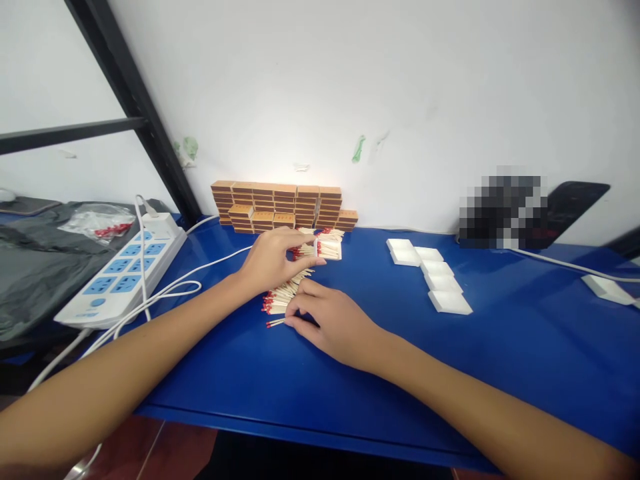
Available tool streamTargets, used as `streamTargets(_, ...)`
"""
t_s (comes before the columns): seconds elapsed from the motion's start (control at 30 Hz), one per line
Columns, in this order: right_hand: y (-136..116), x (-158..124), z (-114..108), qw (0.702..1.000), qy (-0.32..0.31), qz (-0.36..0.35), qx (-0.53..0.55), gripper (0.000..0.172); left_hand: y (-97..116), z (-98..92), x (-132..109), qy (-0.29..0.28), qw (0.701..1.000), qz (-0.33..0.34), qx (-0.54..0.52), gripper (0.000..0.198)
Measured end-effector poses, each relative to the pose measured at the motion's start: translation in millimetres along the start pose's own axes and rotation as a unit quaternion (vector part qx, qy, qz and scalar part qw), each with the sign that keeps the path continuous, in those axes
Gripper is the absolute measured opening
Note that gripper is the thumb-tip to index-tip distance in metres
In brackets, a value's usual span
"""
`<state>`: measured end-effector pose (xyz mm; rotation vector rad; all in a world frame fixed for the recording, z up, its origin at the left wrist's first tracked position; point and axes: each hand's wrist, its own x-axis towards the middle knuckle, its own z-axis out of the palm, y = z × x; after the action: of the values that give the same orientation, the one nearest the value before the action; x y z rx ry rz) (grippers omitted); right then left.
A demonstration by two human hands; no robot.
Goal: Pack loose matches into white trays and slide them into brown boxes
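Observation:
My left hand (pixel 274 259) curves over red-tipped matches at the back of the blue table. Its thumb and fingertips reach either side of the left end of a white matchbox tray (pixel 336 251), which has matches in it. Nearer to me, the thumb and forefinger of my right hand (pixel 333 320) pinch a few matches (pixel 275 323), their red heads pointing left. A loose heap of matches (pixel 276 301) lies just beyond these fingertips, partly covered by the hand. Between my left thumb and fingers more matches (pixel 301 253) show.
Stacked matchboxes (pixel 280 200) line the wall behind my hands. Several white matchbox trays (pixel 440 277) lie to the right. A power strip (pixel 125 267) with white cables (pixel 175 288) stands left. A dark phone-like device (pixel 575 207) leans at the back right.

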<state>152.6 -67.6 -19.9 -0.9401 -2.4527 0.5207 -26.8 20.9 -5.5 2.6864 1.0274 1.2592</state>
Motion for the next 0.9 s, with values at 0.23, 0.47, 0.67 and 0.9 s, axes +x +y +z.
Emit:
streamTargets(0.23, -1.1, -2.4, -14.7, 0.999, -0.014, -0.003, -0.030, 0.009, -3.2, 0.5, -0.9, -0.003, 1.000, -0.004, 0.001, 0.042)
streamTargets(0.47, 36.1, -2.0, -55.8, 0.975, 0.214, 0.037, -0.049, 0.009, -3.7, 1.4, -1.2, -0.011, 1.000, 0.004, 0.000, 0.042)
streamTargets(0.67, 57.5, 1.6, -59.2, 0.961, 0.241, 0.072, -0.111, 0.006, 4.3, 1.0, -0.1, -0.016, 0.999, 0.028, -0.018, 0.045)
streamTargets(0.9, 56.6, -0.8, -58.0, 0.964, 0.204, 0.071, -0.156, 0.008, 4.7, 1.2, 0.0, -0.019, 0.999, 0.028, -0.022, 0.046)
